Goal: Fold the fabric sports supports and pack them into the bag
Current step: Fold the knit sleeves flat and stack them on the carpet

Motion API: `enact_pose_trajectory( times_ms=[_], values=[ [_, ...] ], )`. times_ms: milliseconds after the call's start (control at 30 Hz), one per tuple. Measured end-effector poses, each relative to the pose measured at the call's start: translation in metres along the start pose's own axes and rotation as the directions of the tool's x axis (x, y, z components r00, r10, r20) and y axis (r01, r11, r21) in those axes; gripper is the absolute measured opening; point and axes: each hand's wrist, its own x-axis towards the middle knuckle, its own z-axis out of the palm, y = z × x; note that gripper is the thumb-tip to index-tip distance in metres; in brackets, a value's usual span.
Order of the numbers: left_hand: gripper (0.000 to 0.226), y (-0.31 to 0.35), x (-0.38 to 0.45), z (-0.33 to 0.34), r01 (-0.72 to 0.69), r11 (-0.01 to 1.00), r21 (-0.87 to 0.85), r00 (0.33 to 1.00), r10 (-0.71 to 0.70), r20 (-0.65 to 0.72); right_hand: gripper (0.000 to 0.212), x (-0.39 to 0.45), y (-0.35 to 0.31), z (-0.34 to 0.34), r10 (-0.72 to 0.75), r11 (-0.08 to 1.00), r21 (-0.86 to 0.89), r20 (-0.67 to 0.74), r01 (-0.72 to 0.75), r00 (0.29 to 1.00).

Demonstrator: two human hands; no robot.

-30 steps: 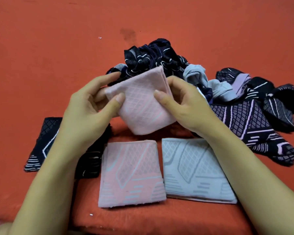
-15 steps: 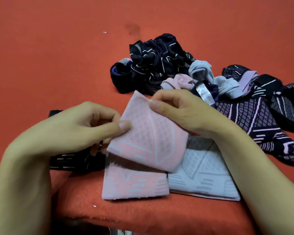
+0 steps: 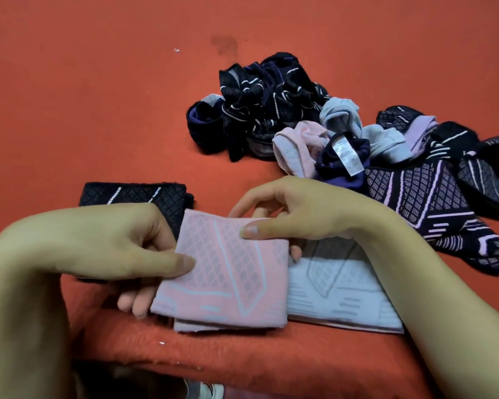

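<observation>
Between both hands point(image 3: 213, 249), pinched at either edge, pink support point(image 3: 228, 272) should land squarely on its twin beneath.

Dim, flat indoor light, no glare. Soft shadow under right forearm point(image 3: 401, 254) onto near folded cloth. Wide-angle bending at edges; near forearms slightly blurred.
</observation>
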Motion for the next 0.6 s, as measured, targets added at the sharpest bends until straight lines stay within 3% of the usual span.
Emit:
enact_pose_trajectory(
  times_ms=[67, 200, 267, 333, 400, 467, 533, 600],
  values=[
    [0.041, 0.002, 0.002, 0.001, 0.003, 0.989, 0.145, 1.000, 0.001, -0.024, 0.023, 0.003, 0.003, 0.002, 0.018, 0.997, -0.070, -0.016, -0.019, 1.000],
    [0.047, 0.018, -0.001, -0.005, 0.093, 0.993, 0.067, 0.971, -0.106, 0.212, 0.015, 0.006, 0.004, 0.000, -0.093, 0.945, -0.324, -0.123, 0.049, 0.988],
    [0.053, 0.023, -0.003, -0.008, 0.124, 0.987, 0.099, 0.967, -0.143, 0.210, 0.015, 0.011, 0.009, -0.004, -0.176, 0.916, -0.397, -0.268, 0.058, 0.947],
    [0.060, 0.025, -0.004, -0.008, 0.126, 0.984, 0.129, 0.987, -0.137, 0.081, 0.015, 0.015, 0.018, -0.015, -0.266, 0.890, -0.455, -0.476, 0.024, 0.838],
    [0.064, 0.023, -0.001, -0.005, 0.072, 0.990, 0.125, 0.989, -0.055, -0.137, 0.011, 0.015, 0.027, -0.026, -0.311, 0.853, -0.516, -0.627, -0.081, 0.715],
    [0.063, 0.022, 0.006, -0.003, -0.045, 0.991, 0.124, 0.932, 0.086, -0.352, 0.013, 0.015, 0.035, -0.031, -0.308, 0.822, -0.535, -0.707, -0.196, 0.636],
    [0.062, 0.026, 0.012, 0.002, -0.176, 0.981, 0.087, 0.883, 0.196, -0.427, 0.018, 0.018, 0.039, -0.026, -0.346, 0.768, -0.582, -0.727, -0.267, 0.593],
    [0.060, 0.034, 0.016, 0.010, -0.294, 0.956, 0.008, 0.868, 0.270, -0.416, 0.019, 0.018, 0.037, -0.022, -0.367, 0.726, -0.612, -0.730, -0.313, 0.576]
  ],
)
